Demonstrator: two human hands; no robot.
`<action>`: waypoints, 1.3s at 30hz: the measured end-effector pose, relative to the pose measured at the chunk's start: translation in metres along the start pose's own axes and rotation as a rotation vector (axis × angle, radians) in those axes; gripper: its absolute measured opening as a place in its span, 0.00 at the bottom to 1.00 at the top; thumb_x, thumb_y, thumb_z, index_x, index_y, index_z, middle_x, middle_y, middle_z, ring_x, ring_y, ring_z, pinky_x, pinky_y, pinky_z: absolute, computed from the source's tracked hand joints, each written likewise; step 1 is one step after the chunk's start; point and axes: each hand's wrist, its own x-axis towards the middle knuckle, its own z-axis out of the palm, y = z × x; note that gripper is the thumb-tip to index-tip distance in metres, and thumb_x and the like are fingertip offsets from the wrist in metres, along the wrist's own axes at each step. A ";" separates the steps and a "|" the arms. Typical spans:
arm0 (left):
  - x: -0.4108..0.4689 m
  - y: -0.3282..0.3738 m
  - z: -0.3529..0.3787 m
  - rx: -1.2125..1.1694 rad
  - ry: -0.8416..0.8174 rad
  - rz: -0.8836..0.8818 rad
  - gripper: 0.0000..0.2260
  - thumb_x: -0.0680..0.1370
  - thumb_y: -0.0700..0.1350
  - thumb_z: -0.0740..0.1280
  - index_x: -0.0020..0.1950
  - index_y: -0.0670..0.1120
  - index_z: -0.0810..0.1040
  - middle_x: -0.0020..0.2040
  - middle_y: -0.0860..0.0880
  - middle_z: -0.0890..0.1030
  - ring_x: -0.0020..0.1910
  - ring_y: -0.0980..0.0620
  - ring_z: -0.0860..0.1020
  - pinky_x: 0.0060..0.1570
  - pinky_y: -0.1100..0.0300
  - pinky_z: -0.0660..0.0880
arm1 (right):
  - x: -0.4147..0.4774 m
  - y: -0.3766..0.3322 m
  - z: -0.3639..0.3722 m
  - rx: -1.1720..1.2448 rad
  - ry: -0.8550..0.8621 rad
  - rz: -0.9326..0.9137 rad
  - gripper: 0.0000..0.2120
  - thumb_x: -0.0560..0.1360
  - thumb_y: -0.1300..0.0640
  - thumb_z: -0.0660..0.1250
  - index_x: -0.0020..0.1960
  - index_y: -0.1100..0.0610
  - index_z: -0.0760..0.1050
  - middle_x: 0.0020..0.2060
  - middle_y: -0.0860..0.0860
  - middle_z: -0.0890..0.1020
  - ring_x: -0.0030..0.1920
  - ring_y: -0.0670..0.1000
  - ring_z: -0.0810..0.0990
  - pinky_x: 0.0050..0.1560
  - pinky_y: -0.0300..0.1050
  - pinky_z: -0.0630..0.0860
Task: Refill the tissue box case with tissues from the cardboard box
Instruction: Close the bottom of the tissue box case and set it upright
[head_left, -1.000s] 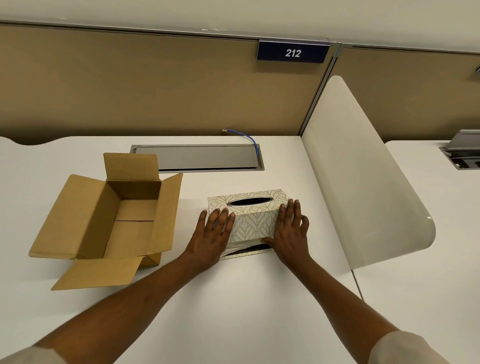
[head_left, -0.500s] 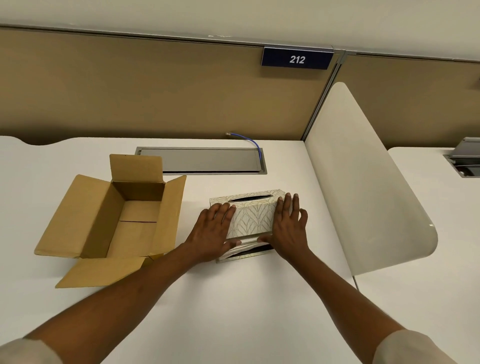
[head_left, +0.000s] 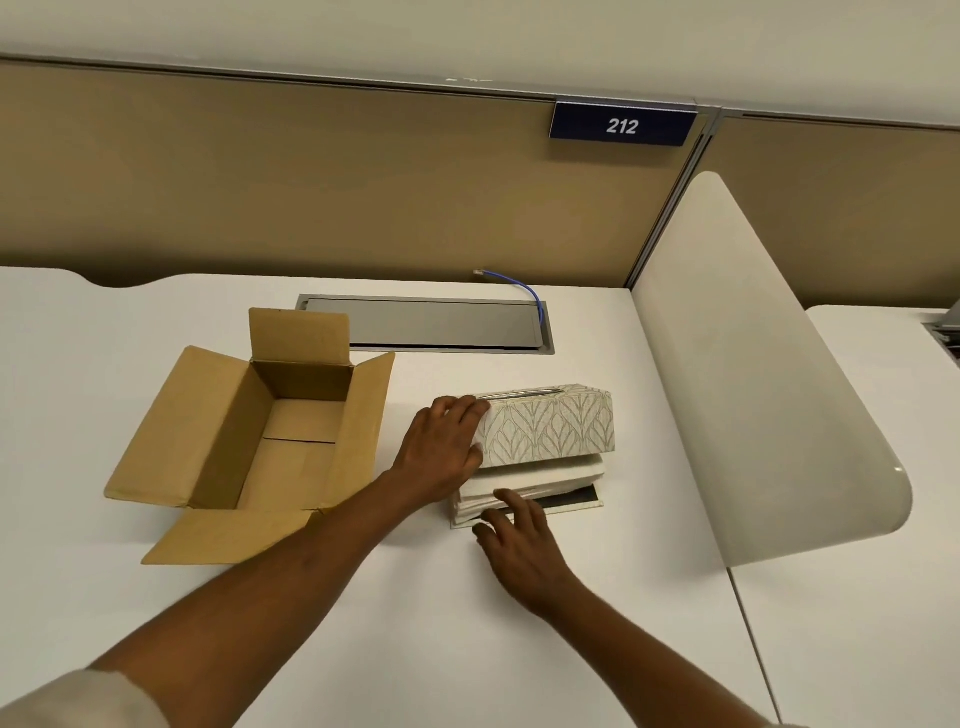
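Because the patterned tissue box case (head_left: 545, 426) sits tilted over the stack of tissues (head_left: 535, 480) and not yet down on its base plate (head_left: 571, 503), the likely trouble is a pinched or crumpled stack. The left hand (head_left: 441, 452) clasps the case's left end, fingers curled over its top corner, while the right hand (head_left: 524, 545) is spread and loose, holding nothing, its fingertips (head_left: 506, 496) touching the near edge of the tissues. All this lies near the middle of the surface (head_left: 467, 623), toward its right edge by the rounded white divider (head_left: 753, 389); the cardboard box (head_left: 260, 441) stands just left, flaps open and apparently empty. If the case is pushed down while sheets bulge past its near rim, I judge they would fold under or jam the closure. One-handed pressure could also skew the case or slide the base plate.
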 end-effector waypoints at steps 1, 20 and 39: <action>0.003 -0.001 0.000 0.002 0.011 0.013 0.22 0.77 0.50 0.62 0.70 0.47 0.66 0.67 0.46 0.72 0.62 0.45 0.69 0.58 0.49 0.69 | 0.004 -0.004 0.000 0.012 -0.038 0.030 0.07 0.70 0.60 0.72 0.48 0.57 0.80 0.48 0.54 0.82 0.61 0.61 0.72 0.56 0.53 0.70; 0.035 -0.013 -0.014 -0.155 -0.179 -0.062 0.22 0.80 0.49 0.62 0.73 0.50 0.62 0.68 0.47 0.72 0.64 0.45 0.67 0.55 0.50 0.69 | 0.066 0.000 0.005 0.026 -0.423 -0.029 0.29 0.65 0.45 0.74 0.64 0.47 0.71 0.54 0.64 0.78 0.58 0.65 0.75 0.62 0.64 0.70; 0.032 -0.014 -0.010 -0.137 -0.157 -0.026 0.22 0.80 0.50 0.62 0.73 0.50 0.63 0.68 0.48 0.73 0.63 0.46 0.68 0.52 0.52 0.69 | 0.069 -0.003 0.025 -0.132 -0.207 0.002 0.05 0.67 0.62 0.63 0.41 0.56 0.76 0.37 0.57 0.78 0.37 0.58 0.76 0.44 0.50 0.72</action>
